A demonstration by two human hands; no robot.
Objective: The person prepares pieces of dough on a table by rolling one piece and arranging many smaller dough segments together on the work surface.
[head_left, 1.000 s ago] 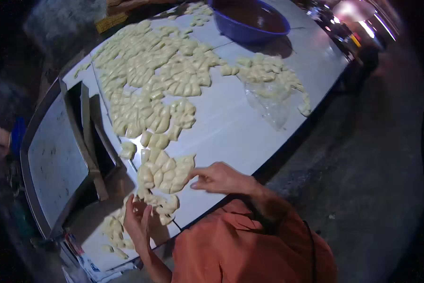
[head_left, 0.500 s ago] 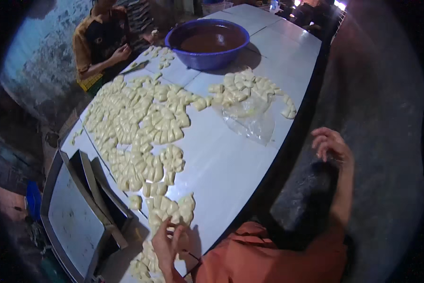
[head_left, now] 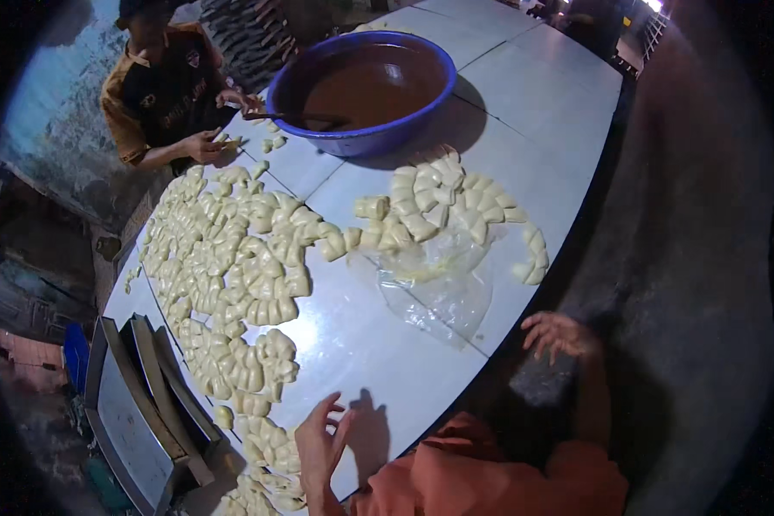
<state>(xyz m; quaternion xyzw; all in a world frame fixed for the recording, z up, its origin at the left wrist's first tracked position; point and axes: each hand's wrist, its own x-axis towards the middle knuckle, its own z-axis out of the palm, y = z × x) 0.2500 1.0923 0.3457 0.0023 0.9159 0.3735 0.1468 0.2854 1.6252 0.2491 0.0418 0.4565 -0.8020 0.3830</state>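
My left hand (head_left: 322,434) is raised over the white tiled table near its front edge, fingers apart and curved, just right of a trail of pale dough pieces (head_left: 269,445). My right hand (head_left: 559,340) hangs in the air beside the right edge, fingers spread and empty. Many soft, glossy dough pieces (head_left: 215,258) cover the left half of the table. Another cluster (head_left: 430,193) lies partly on a crumpled clear plastic bag (head_left: 430,301), above my right hand.
A blue basin (head_left: 370,142) of brown liquid, a dark stick across it, sits at the back. A co-worker (head_left: 163,95) works at the far left side. Shallow metal trays (head_left: 133,413) are stacked at the near left. Concrete floor (head_left: 679,258) runs along the right.
My view has tilted up toward the basin and co-worker. My right hand has left the dough for beyond the table's edge. My left hand has come off the near dough, fingers apart.
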